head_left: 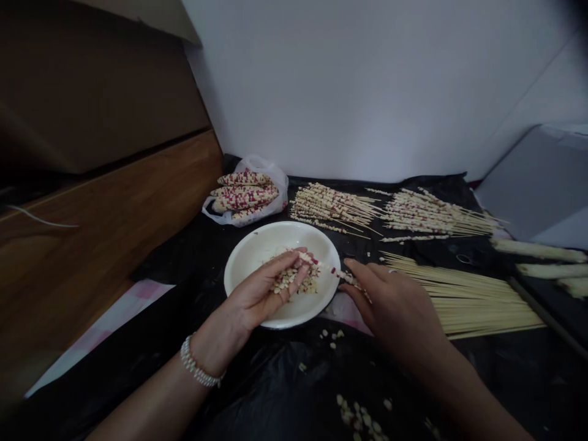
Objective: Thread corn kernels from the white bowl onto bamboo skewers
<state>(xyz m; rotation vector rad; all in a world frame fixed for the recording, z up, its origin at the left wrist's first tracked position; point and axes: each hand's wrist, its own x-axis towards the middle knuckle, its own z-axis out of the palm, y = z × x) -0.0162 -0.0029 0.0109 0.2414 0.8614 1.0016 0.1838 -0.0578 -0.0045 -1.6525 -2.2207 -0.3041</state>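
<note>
A thin skewer strung with cream and dark-red corn kernels (pixel 325 267) reaches across the right side of a white bowl (pixel 235 293). My right hand (pixel 397 300) is closed around its near end, just past the bowl's right rim. Over the bowl, my left hand (pixel 260 293) has its thumb and fingertips closed at the skewer's far end; a kernel pinched there cannot be made out. Loose corn kernels (pixel 313 284) lie in the bowl beneath and beside the left fingers, which partly hide them.
Behind the bowl, a plastic bag (pixel 281 177) holds speckled corn cobs (pixel 245 197). Two piles of kernel-strung skewers (pixel 328 205) lie at the back. Bare skewers (pixel 478 300) and stripped cobs (pixel 542 251) lie right. Spilled kernels (pixel 361 419) dot the black plastic sheet (pixel 285 380).
</note>
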